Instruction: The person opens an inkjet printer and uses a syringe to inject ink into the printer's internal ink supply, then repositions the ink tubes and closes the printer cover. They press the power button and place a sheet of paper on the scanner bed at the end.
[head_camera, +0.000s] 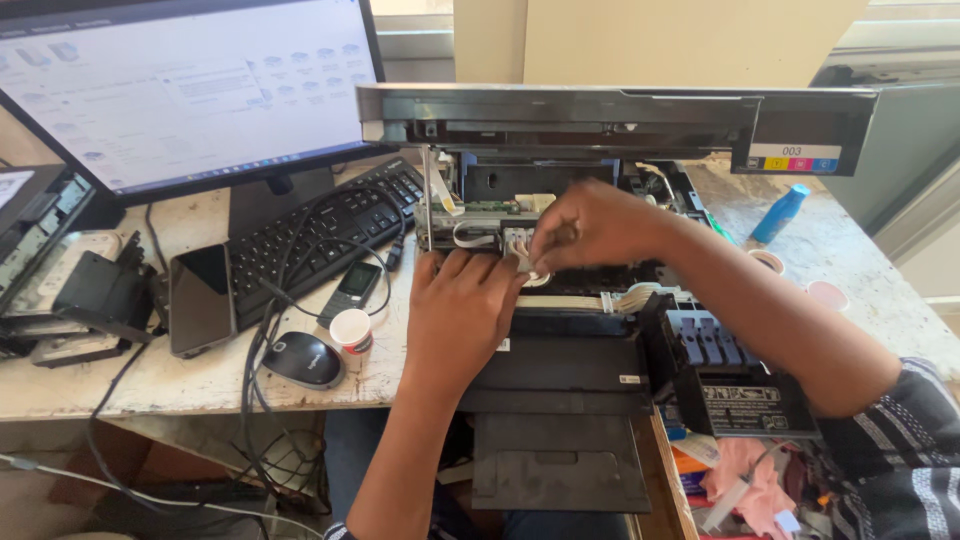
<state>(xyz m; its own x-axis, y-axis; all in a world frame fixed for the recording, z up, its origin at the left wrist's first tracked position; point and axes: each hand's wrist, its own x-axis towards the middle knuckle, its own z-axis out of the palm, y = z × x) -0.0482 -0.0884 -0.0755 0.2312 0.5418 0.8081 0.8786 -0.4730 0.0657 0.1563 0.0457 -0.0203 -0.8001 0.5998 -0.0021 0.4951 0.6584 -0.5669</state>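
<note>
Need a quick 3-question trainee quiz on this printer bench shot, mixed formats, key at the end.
1. True or false: the printer has its lid raised.
2. Which thing lies nearest the mouse? A) blue bottle B) small white cup C) monitor
3. Where are both hands working?

Key
1. True.
2. B.
3. Inside the open printer, by its middle: the left hand rests over the mechanism, and the right hand pinches a small white part there.
</note>
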